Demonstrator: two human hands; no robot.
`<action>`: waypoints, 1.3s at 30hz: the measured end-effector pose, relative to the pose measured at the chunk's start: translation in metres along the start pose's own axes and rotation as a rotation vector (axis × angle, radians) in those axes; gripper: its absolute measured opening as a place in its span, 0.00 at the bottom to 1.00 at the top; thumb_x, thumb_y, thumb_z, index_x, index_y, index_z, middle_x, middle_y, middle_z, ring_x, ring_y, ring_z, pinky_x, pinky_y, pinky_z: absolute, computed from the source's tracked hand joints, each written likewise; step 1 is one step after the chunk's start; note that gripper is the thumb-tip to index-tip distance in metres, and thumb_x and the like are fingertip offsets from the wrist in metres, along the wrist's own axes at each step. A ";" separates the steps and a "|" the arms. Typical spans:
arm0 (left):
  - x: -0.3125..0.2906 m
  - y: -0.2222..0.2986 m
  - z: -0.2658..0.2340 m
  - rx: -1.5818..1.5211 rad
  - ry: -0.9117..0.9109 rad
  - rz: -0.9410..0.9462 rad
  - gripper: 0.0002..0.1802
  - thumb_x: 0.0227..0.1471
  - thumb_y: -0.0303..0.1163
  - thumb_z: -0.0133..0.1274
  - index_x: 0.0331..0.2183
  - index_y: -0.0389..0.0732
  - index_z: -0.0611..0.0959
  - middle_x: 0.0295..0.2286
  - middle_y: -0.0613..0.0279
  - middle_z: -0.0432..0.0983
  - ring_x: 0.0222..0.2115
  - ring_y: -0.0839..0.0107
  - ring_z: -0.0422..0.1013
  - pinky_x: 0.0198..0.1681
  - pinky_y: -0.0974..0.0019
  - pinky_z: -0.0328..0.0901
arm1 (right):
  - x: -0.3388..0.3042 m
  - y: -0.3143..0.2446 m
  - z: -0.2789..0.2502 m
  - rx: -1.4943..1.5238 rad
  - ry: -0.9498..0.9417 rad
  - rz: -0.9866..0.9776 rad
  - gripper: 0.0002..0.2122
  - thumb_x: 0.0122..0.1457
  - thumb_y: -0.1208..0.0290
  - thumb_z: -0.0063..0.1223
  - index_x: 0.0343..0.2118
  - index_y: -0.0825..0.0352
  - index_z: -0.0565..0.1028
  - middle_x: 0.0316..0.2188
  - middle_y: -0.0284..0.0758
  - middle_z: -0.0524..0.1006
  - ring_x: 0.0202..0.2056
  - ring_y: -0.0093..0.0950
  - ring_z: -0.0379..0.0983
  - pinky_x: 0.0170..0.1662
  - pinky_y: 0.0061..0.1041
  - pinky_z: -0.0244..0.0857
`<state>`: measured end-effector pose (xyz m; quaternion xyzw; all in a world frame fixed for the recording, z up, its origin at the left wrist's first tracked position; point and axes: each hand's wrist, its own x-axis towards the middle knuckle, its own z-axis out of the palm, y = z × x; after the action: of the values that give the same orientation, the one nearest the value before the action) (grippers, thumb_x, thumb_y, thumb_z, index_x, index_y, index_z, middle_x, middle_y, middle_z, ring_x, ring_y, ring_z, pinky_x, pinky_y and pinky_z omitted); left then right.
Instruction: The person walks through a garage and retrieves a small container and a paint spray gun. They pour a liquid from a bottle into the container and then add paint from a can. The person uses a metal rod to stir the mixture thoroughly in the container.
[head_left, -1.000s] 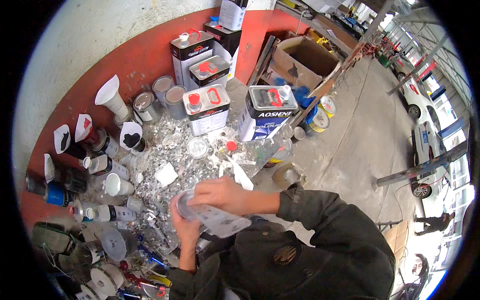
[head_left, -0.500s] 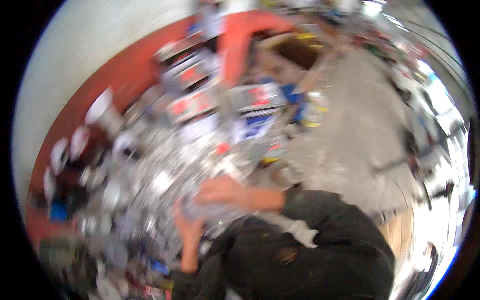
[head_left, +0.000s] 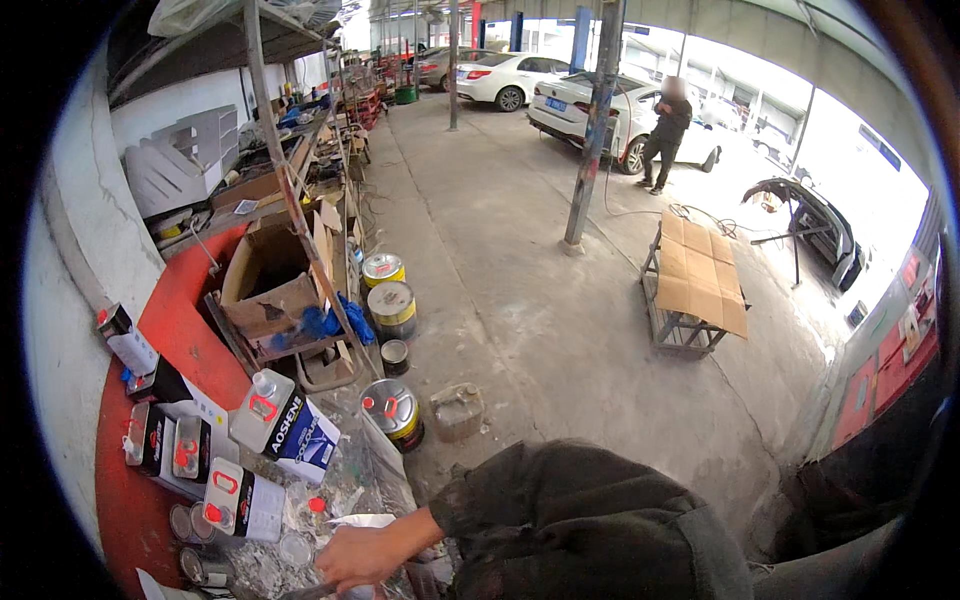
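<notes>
My right hand (head_left: 365,555) reaches in from the lower edge, over a messy, paint-spattered bench (head_left: 375,478). Its fingers are closed and point left. Something greyish shows below the fingers at the picture's edge, too cut off to name. A white sheet or rag (head_left: 365,520) lies just behind the hand. To its left are a small clear round lid or cup (head_left: 296,548) and a red cap (head_left: 317,505). Farther left stand a white-and-black can with a red cap (head_left: 240,500) and a larger white-and-blue can (head_left: 290,430). My left hand is out of view.
Several paint tins, one a silver-topped tin (head_left: 390,405), and a dusty jug (head_left: 458,410) stand on the floor beside the bench. A cardboard box (head_left: 270,290) sits behind a metal post. A cardboard-topped stand (head_left: 695,270), white cars (head_left: 575,105) and a person (head_left: 670,130) are farther off.
The view has swung up and right, from the bench to the workshop floor. Both hands were together over the bench on something pale; now only my right hand shows, at the lower edge.
</notes>
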<state>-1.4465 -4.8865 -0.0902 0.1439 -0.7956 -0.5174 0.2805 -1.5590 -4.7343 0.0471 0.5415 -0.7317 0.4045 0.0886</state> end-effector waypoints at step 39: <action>-0.011 0.035 -0.011 0.087 -0.167 -0.300 0.46 0.40 0.31 0.70 0.57 0.30 0.63 0.50 0.43 0.66 0.49 0.57 0.66 0.51 0.59 0.64 | -0.010 -0.008 -0.011 0.106 0.022 -0.078 0.14 0.57 0.62 0.50 0.23 0.68 0.65 0.25 0.39 0.64 0.28 0.41 0.68 0.27 0.40 0.61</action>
<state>-1.4293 -4.8744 -0.0584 0.2296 -0.8073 -0.5286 0.1268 -1.5510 -4.7205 0.0524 0.5689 -0.6866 0.4449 0.0833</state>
